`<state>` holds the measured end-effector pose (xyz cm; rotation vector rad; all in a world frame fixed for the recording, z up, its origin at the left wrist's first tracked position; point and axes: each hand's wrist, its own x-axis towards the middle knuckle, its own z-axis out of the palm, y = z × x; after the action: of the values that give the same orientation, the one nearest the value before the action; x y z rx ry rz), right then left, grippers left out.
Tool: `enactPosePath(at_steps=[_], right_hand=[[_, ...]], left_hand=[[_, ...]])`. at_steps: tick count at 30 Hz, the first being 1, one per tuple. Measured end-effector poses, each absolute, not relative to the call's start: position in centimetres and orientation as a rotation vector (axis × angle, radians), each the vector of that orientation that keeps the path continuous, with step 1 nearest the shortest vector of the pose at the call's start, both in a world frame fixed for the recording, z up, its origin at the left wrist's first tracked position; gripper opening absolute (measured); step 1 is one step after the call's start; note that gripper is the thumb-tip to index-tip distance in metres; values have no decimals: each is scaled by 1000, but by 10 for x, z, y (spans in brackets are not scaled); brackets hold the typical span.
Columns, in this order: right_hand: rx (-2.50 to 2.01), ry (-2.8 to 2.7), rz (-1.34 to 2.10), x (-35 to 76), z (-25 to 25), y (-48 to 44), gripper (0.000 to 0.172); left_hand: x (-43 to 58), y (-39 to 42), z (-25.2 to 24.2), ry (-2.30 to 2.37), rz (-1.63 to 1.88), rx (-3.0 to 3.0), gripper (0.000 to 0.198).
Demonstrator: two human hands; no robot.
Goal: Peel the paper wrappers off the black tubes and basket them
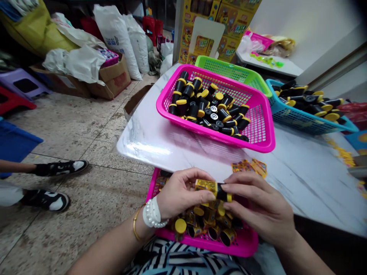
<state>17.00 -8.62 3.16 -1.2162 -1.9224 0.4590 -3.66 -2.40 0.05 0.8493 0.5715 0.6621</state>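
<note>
Room: a tiled floor point(77, 130) runs off to the left, with white woven sacks point(117, 42), cardboard boxes point(114, 78) and yellow printed cartons point(218, 23) stacked beyond it.

Co-worker: a second person's black-and-white sneakers point(60, 168) stand on the tiles, left of the table.

Table: a white marble-patterned table point(160, 141) carries three baskets; its near edge passes just in front of the person's hands.

Far baskets: a green plastic basket point(237, 68) sits at the back, and a blue plastic basket point(298, 124) at the right edge holds black tubes with yellow caps.

Middle basket: a magenta plastic basket point(249, 141) in the table's centre is heaped with more of these tubes.

Near basket: a second magenta basket point(246, 244), below the table's near edge, holds tubes wrapped in yellow labels point(208, 225).

Left hand: the left hand point(183, 193) wears a pearl bracelet point(151, 212) and a gold bangle point(135, 225).

Right hand: the right hand point(255, 202) sits just across from the left, over the near basket.

Grip: both hands are closed narrowly on one tube, fingertips meeting around it.

Held tube: this black tube point(213, 190), partly covered in yellow label, is held above the near basket.

Loose labels: printed labels point(249, 167) lie on the table just beyond the hands.
</note>
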Motion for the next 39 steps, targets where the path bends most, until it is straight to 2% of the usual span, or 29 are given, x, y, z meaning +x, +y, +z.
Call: enactPosePath(at_steps=[3, 8, 14, 20, 24, 27, 31, 34, 36, 39], right_hand=[[-1224, -1953, 365, 165, 27, -90, 45], [-1216, -1953, 234, 167, 23, -98, 42], [-1217, -1862, 314, 164, 14, -102, 46], [-1241, -1812, 445, 162, 10, -107, 43], [-1372, -1465, 785, 151, 2, -118, 30], [-1427, -1256, 947, 143, -6, -126, 23], [-1384, -1528, 671, 147, -12, -135, 24], [-1237, -1808, 489, 151, -15, -141, 34], [-1222, -1761, 551, 148, -19, -145, 35], [-1328, -1405, 781, 136, -24, -151, 28]], left_hand=[[-32, -28, -4, 579, 649, 850, 31], [-38, -34, -11, 582, 596, 852, 45], [-43, -44, -12, 706, 688, 930, 25], [-46, -46, -4, 705, 767, 1340, 22], [-49, -49, -13, 604, 939, 1719, 26], [-49, -55, -24, 567, 921, 1736, 26], [-50, -69, -38, 704, 675, 1383, 42], [-52, -78, -43, 664, 501, 1160, 38], [-54, -80, -42, 646, 543, 1262, 30], [-54, -79, -38, 628, 734, 1547, 24]])
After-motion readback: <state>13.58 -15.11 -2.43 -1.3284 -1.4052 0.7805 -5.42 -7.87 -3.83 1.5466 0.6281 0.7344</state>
